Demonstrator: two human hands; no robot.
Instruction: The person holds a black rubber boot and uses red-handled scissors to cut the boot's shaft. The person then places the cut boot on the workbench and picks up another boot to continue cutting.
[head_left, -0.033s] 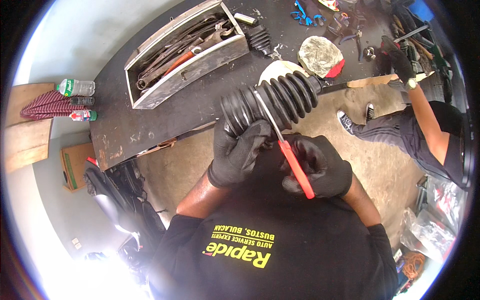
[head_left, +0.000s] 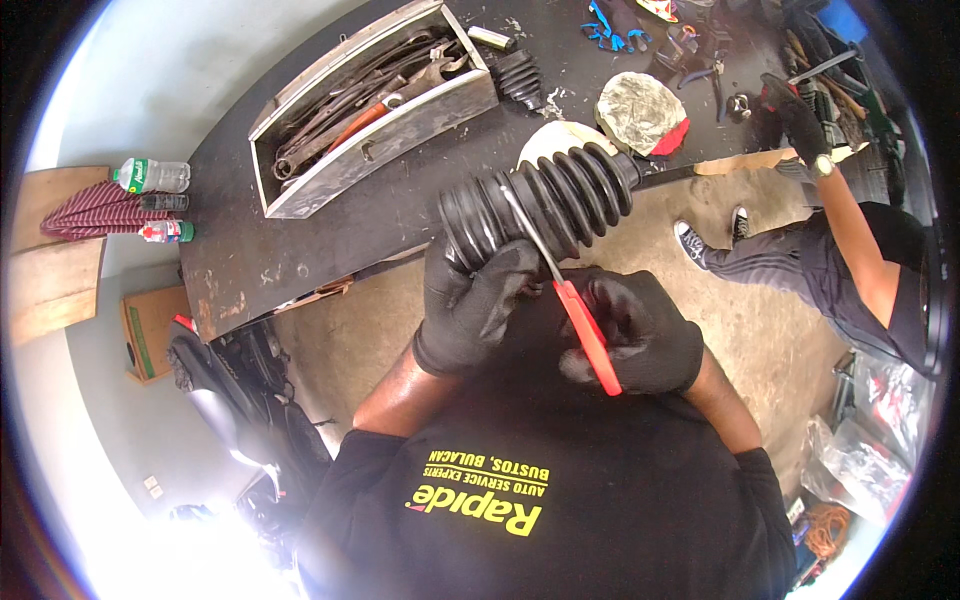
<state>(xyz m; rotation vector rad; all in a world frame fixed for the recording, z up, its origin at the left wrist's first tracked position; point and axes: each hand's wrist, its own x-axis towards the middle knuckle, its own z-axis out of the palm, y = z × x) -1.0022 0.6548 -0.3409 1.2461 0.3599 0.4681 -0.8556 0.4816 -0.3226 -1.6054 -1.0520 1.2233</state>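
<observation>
My left hand, in a black glove, is closed around the near side of a black ribbed rubber bellows boot. The boot is held up in front of my chest, its smooth, wider end to the left and its narrow end to the right. In my gloved right hand is a tool with a red handle and a slim metal shaft. The shaft slants up and left across the boot, its tip lying over the smooth section near the first ribs. I cannot tell the tool's exact kind.
A metal toolbox full of wrenches stands on the dark table. Farther back lie another ribbed boot, a stained round cloth, pliers and a blue-tipped glove. At the right, another person reaches over the table.
The red-handled tool has shifted slightly left, its tip a little farther toward the boot's wide end. The boot and both hands have moved slightly left.
</observation>
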